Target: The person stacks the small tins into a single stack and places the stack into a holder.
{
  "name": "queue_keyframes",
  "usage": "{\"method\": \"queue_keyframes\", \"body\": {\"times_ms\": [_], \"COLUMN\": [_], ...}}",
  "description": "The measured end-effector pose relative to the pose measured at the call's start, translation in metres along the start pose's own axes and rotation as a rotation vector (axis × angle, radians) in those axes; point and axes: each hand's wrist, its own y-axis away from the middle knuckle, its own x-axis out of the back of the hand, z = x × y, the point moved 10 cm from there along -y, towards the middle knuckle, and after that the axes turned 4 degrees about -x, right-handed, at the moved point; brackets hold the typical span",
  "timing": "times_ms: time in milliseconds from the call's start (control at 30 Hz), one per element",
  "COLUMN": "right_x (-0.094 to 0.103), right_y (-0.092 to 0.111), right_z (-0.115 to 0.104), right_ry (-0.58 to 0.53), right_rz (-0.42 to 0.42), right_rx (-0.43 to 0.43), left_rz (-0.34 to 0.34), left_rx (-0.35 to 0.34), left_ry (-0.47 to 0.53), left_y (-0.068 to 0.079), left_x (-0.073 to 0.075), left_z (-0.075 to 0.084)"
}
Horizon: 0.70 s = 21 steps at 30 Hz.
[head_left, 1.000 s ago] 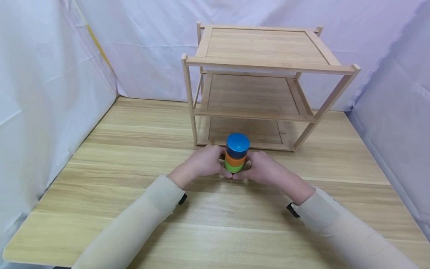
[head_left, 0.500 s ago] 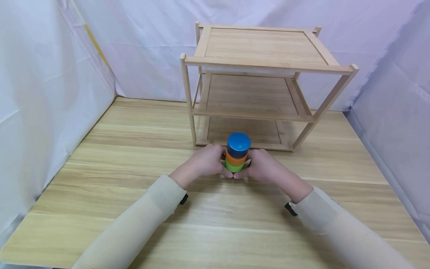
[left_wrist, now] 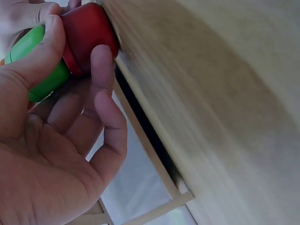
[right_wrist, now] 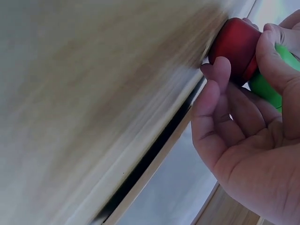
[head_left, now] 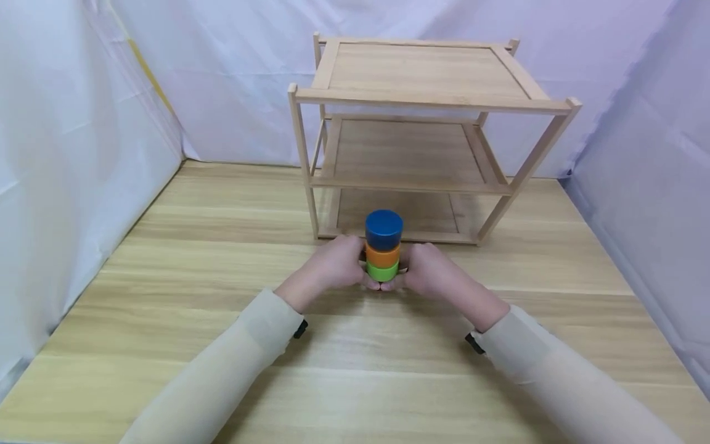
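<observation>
In the head view a stack of small round canisters stands between both hands: a blue one (head_left: 384, 230) on top, an orange one (head_left: 383, 254) below it, then a green one (head_left: 383, 272). Beneath the green is a red one (left_wrist: 91, 35), resting at the tabletop in the wrist views. My left hand (head_left: 336, 264) grips the stack from the left, its thumb near the green and red join. From the right, my right hand (head_left: 432, 271) holds it too, thumb (right_wrist: 273, 58) against the same join. The two thumb tips meet at the front. Some fingers stay off the canisters.
A three-tier wooden shelf rack (head_left: 421, 110) stands just behind the stack, its lower front bar close to the hands. White cloth (head_left: 66, 123) hangs along the left, back and right. The wooden tabletop (head_left: 355, 394) extends around the arms.
The blue top has shifted slightly left and now lines up more squarely over the canisters below. The head view has shifted a little. Both hands keep their hold.
</observation>
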Motion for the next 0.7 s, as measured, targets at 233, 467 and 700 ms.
{"method": "queue_keyframes", "body": {"times_ms": [233,467,700], "right_x": [-0.0041,-0.0019,-0.0012], "right_y": [-0.0017,0.0,0.0005], "right_z": [0.0012,0.0029,0.0025], "right_ry": [-0.013,-0.02,-0.017], "right_rz": [-0.026,-0.022,-0.021], "right_rx": [-0.027,-0.019,-0.007], "left_rz": [0.006,0.008,0.003], "left_rx": [-0.004,-0.024,0.006], "left_ry": [-0.002,0.021,0.012], "left_y": [0.0018,0.0003,0.0016], "left_x": [0.0009,-0.0003,-0.0003], "left_z": [-0.0008,0.0016,-0.0008]}}
